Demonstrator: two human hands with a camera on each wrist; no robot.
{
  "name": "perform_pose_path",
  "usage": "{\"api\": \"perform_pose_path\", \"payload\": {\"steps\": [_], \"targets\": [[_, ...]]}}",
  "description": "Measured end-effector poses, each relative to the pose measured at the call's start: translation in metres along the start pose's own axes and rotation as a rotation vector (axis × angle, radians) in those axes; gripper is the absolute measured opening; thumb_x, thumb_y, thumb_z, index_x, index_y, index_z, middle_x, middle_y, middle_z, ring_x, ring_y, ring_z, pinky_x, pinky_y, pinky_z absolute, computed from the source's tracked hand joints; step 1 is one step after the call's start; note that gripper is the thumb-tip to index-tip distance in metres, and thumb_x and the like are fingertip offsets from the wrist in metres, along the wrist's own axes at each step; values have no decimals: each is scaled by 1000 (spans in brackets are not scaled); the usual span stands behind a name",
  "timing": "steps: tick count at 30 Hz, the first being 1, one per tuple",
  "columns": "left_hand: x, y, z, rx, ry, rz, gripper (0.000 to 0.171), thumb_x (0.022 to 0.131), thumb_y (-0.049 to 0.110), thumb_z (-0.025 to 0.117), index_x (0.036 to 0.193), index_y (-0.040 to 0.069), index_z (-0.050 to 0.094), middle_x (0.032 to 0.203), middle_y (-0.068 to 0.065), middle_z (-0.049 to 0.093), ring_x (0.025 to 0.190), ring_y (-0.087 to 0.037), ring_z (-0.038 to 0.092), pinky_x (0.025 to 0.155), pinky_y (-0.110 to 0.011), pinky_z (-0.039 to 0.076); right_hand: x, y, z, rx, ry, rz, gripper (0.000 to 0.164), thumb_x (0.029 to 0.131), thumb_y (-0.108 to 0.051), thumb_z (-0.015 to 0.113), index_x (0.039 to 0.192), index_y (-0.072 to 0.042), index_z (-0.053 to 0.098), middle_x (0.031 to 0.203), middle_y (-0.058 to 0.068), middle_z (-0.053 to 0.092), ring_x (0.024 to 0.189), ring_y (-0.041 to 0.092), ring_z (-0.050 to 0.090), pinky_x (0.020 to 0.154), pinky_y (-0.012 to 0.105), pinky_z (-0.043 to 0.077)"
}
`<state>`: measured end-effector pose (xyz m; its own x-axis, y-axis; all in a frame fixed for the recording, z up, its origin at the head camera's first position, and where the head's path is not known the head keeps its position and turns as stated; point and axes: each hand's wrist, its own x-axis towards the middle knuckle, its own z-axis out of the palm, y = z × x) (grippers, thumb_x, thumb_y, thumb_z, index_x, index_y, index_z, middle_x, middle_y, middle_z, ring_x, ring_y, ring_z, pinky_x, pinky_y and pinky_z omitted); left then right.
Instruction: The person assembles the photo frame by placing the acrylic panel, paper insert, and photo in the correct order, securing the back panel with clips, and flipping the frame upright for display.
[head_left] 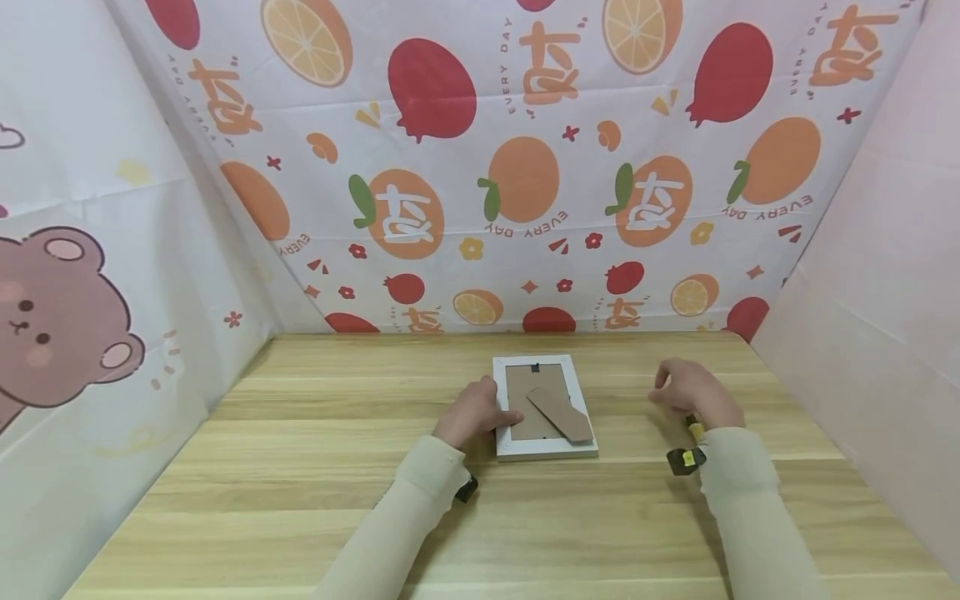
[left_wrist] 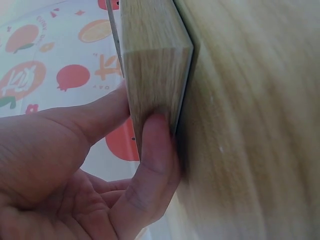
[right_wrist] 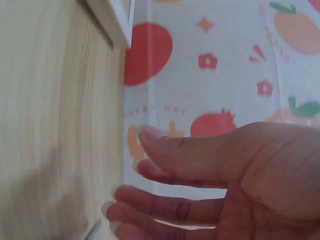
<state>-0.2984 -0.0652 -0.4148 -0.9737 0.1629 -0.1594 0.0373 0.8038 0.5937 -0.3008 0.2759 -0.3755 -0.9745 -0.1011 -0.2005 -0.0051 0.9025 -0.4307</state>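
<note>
A white picture frame [head_left: 497,392] lies face down, its brown back panel [head_left: 525,383] up and a brown stand flap [head_left: 558,414] slanting across it. My left hand [head_left: 472,412] grips its left side, the thumb over the back. Seen from the left wrist, the fingertip [left_wrist: 157,132] presses the frame's wood-grained side [left_wrist: 155,75], close to the tabletop. My right hand [head_left: 693,392] hovers right of the frame, holding nothing, its fingers [right_wrist: 165,205] loosely bent. In the right wrist view a corner of the frame [right_wrist: 112,22] shows at the top.
The wood-grain table [head_left: 300,467] meets a fruit-printed cloth [head_left: 450,275] at the back. White cloth walls stand at both sides, the left one with a bear print [head_left: 67,321]. A thin grey tip [right_wrist: 93,230] shows below the right fingertips; a yellow-and-black item [head_left: 695,428] sits by the right wrist.
</note>
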Motion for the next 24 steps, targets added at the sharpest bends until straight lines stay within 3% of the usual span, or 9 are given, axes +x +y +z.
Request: {"api": "perform_pose_path", "payload": {"steps": [5,12,16,24], "targets": [[1,-1,0,21,7,2,49,87,32,84,109,-3,59,81,-11,63,63,-20,61,54,-27,42,-2,18,-7,-27,-9,28,25,96,-19,69,105,3,60,87,12,60,74,22,57,65,32,45],[1,-1,-1,22,11,3,52,87,33,85,112,-4,58,82,-11,63,66,-21,61,56,-28,42,-8,28,-9,15,-60,167,28,96,-19,70,108,2,58,97,16,59,88,30,54,70,38,45],[1,-1,-1,17,12,5,52,86,32,85,112,-4,58,83,-11,63,66,-21,61,56,-28,42,-7,32,-6,49,-66,202,26,94,-17,73,105,0,57,94,14,56,87,30,52,71,39,43],[2,-2,0,21,16,5,53,86,32,85,112,-4,57,84,-11,63,68,-21,60,57,-28,42,-3,31,-2,-12,-54,205,23,91,-14,74,101,2,60,87,13,57,79,27,53,67,38,43]]}}
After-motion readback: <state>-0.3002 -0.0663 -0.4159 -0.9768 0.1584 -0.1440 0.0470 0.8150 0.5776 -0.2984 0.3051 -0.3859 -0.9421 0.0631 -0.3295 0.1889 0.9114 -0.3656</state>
